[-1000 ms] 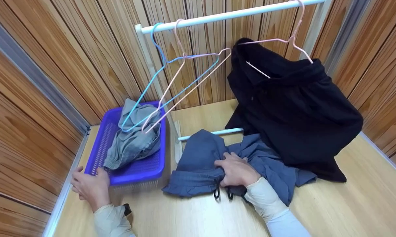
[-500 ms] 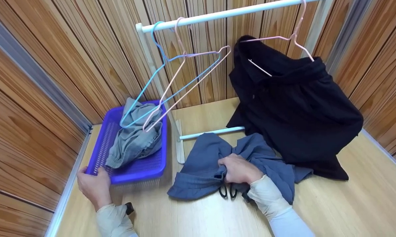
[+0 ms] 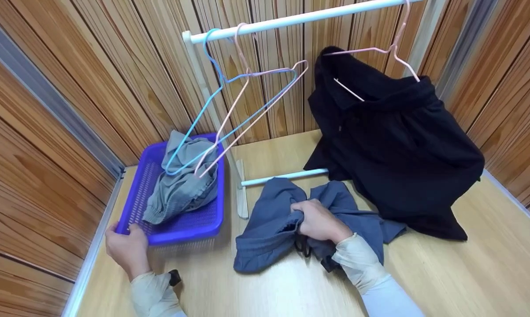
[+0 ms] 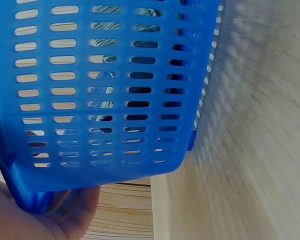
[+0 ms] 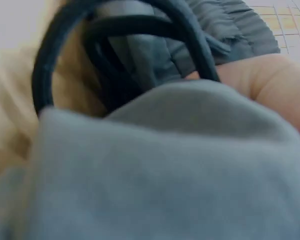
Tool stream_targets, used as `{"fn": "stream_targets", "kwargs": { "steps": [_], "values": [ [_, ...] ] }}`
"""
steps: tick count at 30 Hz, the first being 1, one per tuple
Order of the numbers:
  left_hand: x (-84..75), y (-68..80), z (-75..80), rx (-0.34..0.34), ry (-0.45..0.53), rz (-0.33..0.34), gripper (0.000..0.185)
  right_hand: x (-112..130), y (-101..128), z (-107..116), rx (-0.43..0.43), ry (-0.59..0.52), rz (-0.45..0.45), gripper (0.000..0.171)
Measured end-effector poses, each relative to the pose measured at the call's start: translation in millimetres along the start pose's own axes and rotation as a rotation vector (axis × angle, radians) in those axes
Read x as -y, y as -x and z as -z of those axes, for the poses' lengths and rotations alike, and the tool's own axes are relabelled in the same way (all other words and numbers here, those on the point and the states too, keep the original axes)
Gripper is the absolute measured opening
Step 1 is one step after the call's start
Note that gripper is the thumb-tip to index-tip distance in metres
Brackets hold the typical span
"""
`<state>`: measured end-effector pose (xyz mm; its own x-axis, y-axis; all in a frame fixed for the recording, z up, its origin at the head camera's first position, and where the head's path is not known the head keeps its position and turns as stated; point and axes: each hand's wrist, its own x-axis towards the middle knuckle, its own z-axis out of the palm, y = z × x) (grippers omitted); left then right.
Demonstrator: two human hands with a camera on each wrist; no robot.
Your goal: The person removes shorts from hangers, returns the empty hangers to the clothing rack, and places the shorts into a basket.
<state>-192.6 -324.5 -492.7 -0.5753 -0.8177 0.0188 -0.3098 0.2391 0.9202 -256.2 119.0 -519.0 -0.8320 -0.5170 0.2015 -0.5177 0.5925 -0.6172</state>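
Wood-grain walls (image 3: 40, 110), clothes rail (image 3: 309, 16), hangers (image 3: 248, 74) and plastic basket (image 3: 183, 237) — this looks like a laundry corner.

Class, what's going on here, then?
A person's right hand grips blue-grey drawstring shorts bunched on the wood-toned surface. The left hand holds the near-left corner of a purple plastic basket containing a grey-green garment. Black shorts hang from a pink hanger on the white rack; a blue hanger and second pink hanger hang bare.
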Motion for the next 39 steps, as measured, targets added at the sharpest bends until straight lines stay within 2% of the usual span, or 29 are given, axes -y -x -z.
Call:
{"fn": "stream_targets", "kwargs": {
  "steps": [4,7,15,20,23,29,32,35,39],
  "values": [
    [1.8,-0.8,-0.3,0.002,0.005,0.004,0.060,2.3,-0.9,2.5,-0.065,-0.060,0.010,0.026],
    [2.0,-1.1,-0.4,-0.004,0.023,0.008,0.059,5.1,-1.2,5.9,-0.116,-0.144,-0.023,0.021],
    [-0.6,-1.1,-1.2,-0.005,0.072,0.048,0.058,17.0,-3.1,15.3,-0.297,-0.580,-0.105,0.022],
    [-0.6,0.2,-0.7,0.001,0.074,0.052,0.059,27.4,-3.5,18.3,-0.427,-0.750,-0.110,0.025],
    [-0.6,0.9,-0.5,0.011,0.087,0.055,0.059,34.4,-3.1,19.8,-0.487,-0.808,-0.073,0.024],
    [-0.8,0.1,1.5,0.001,0.097,0.017,0.059,48.2,-7.1,19.1,-0.565,-0.896,0.069,0.022],
    [-1.0,-0.3,1.1,0.019,0.107,0.041,0.060,54.7,-10.7,17.7,-0.592,-0.914,0.102,0.022],
    [-0.2,-0.2,0.0,0.040,0.116,0.067,0.061,61.8,-15.0,16.7,-0.604,-0.910,0.115,0.020],
    [1.4,0.8,-1.0,0.042,0.125,0.072,0.063,73.5,-24.8,14.7,-0.610,-0.815,0.144,0.012]
  ]
}}
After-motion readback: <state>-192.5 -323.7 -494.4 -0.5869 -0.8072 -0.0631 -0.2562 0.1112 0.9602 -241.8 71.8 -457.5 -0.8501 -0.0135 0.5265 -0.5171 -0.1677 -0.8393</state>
